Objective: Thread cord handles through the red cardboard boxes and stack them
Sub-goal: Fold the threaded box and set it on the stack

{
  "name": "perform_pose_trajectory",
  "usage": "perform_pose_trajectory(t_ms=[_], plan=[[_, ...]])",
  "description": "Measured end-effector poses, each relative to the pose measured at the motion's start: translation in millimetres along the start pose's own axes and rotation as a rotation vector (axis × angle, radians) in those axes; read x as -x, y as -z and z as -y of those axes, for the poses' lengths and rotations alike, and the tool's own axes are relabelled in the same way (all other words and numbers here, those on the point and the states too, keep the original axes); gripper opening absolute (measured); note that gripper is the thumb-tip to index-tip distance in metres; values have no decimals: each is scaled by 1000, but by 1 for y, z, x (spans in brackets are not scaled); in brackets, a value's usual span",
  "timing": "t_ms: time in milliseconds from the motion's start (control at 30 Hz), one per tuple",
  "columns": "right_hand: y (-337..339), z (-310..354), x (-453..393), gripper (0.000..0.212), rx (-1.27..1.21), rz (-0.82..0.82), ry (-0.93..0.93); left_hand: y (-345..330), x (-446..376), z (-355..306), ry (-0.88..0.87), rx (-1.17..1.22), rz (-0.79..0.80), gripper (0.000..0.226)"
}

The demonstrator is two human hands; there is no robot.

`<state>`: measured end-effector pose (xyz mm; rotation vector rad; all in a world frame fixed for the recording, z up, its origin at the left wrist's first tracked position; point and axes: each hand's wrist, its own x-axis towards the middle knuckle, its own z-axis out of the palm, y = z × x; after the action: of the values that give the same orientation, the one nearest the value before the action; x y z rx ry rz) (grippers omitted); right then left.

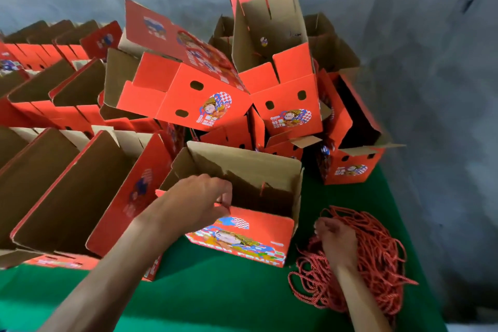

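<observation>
Left hand (199,197) pinches open box (242,197) near wall. Right hand (335,237), box's 3 o'clock, fingers curled into cord pile (372,256) (tangled): several cords may lift together.

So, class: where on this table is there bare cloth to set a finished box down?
Bare green cloth lies along the near edge, between the open box and cord pile. Behind and left, boxes crowd everything.

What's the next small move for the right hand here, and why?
Probably pull one cord free. The right hand is curled into the tangled pile of red twisted cords, while the left hand pinches the near wall of the open red cardboard box on the green table cover.
</observation>
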<state>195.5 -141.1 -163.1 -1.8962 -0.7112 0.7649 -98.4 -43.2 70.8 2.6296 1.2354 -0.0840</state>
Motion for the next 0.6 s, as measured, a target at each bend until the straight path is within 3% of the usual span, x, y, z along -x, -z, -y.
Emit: perform_pose_trajectory(t_ms=[100, 267, 467, 600], plan=[[3, 19, 11, 8, -127, -12, -74, -2, -9, -16, -49, -23, 55, 12], [13, 54, 59, 6, -326, 188, 102, -5, -21, -28, -74, -64, 123, 26], [-14, 79, 80, 9, -407, 371, 68, -16, -38, -20, 45, 244, 269, 21], [-35, 79, 79, 13, -216, 447, 107, -26, -42, -17, 97, 504, 305, 29]])
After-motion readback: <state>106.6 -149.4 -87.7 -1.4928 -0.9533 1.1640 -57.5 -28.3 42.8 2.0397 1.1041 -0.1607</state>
